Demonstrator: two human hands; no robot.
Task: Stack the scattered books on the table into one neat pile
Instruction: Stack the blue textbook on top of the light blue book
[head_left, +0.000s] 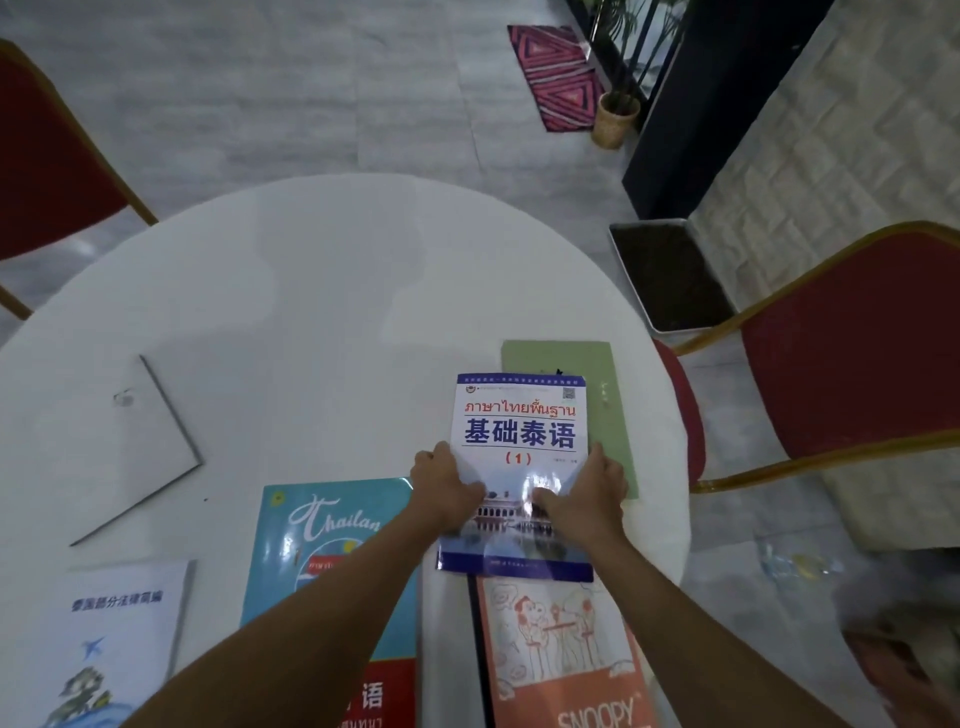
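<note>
A white and blue Thai textbook (519, 431) lies at the right of the round white table (311, 291), overlapping a pale green book (608, 395) beneath it. My left hand (447, 491) grips its left edge and my right hand (587, 499) grips its right edge, thumbs on the cover. Its near edge covers the top of an orange Snoopy notebook (561, 654). A teal Thailand book (322, 545) sits under my left forearm. A white book with a blue plane (104, 639) lies at the near left, and a plain white book (130, 447) further back at the left.
Red chairs with gold frames stand at the far left (47, 156) and at the right (852, 374). On the floor beyond the table's right side are a tray of soil (670, 275), a potted plant (615, 117) and a pink patterned mat (556, 78).
</note>
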